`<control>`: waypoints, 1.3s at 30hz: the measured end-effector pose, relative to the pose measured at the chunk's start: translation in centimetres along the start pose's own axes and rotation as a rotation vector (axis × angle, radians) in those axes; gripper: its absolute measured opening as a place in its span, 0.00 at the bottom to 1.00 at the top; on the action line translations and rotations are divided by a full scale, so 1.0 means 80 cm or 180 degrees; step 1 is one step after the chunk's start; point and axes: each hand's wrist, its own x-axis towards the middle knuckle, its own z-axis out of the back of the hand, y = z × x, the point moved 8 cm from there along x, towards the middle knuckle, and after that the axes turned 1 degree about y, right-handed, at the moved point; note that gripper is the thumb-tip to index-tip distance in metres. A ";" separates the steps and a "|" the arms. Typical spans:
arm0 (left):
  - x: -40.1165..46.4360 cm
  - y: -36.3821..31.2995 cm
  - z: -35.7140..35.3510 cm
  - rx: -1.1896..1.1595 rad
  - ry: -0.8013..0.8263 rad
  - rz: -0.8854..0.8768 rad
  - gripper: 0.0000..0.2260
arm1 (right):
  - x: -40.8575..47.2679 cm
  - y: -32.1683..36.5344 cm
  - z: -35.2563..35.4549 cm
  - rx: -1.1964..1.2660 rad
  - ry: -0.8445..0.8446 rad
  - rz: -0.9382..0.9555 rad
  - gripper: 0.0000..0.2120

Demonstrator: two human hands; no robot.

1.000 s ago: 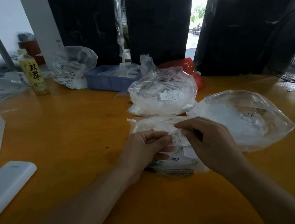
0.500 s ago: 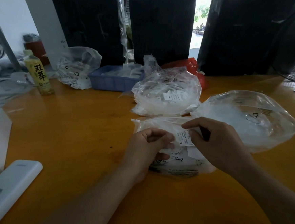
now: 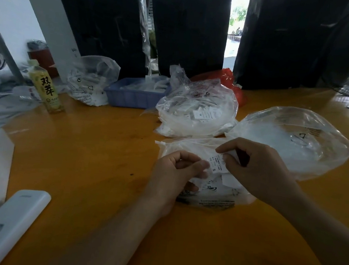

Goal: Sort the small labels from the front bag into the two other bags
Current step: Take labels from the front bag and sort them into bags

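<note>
The front bag (image 3: 210, 198), clear plastic with small white labels inside, lies on the orange table under both hands. My right hand (image 3: 256, 170) pinches a white label marked S (image 3: 217, 164) between thumb and forefinger. My left hand (image 3: 176, 172) pinches the same label's left edge with curled fingers. Behind stand two other clear bags: a middle bag (image 3: 196, 113) stuffed with white labels, and a right bag (image 3: 294, 139), puffed up with a whitish heap inside.
A yellow drink bottle (image 3: 46, 88) stands at the left. A blue tray (image 3: 135, 93) and another plastic bag (image 3: 90, 81) sit at the back, with a red bag (image 3: 231, 82) behind. A white device (image 3: 5, 227) lies at the front left. Black chair backs line the far edge.
The label has been drawn a little higher out of the front bag, so its S mark shows between the hands. The view shifted slightly left.
</note>
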 end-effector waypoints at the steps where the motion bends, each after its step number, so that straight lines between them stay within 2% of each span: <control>1: 0.000 0.000 -0.001 0.0022 0.0021 -0.0005 0.17 | 0.000 -0.001 0.000 0.0011 -0.0003 -0.0017 0.12; 5: 0.002 0.001 -0.001 0.0041 0.0073 0.0017 0.15 | 0.001 -0.006 0.001 0.0153 -0.0050 -0.0123 0.10; 10: 0.000 0.002 -0.002 -0.0017 0.0081 0.0048 0.20 | 0.000 -0.008 0.003 0.0324 -0.0130 -0.0183 0.10; 18: 0.003 0.003 0.001 -0.0422 -0.0022 0.0052 0.17 | 0.001 -0.008 -0.001 0.0019 -0.0037 -0.0099 0.09; 24: 0.001 0.005 -0.001 -0.0230 0.0070 0.0051 0.08 | 0.000 -0.006 -0.001 -0.0055 -0.0056 -0.0083 0.08; 33: 0.001 0.007 0.002 -0.0226 0.0034 0.0134 0.09 | 0.001 -0.005 -0.004 -0.0059 0.0064 -0.0038 0.10; 39: 0.000 0.004 -0.001 0.0043 0.0045 0.0037 0.12 | -0.002 0.002 -0.007 -0.0112 0.0183 0.0132 0.11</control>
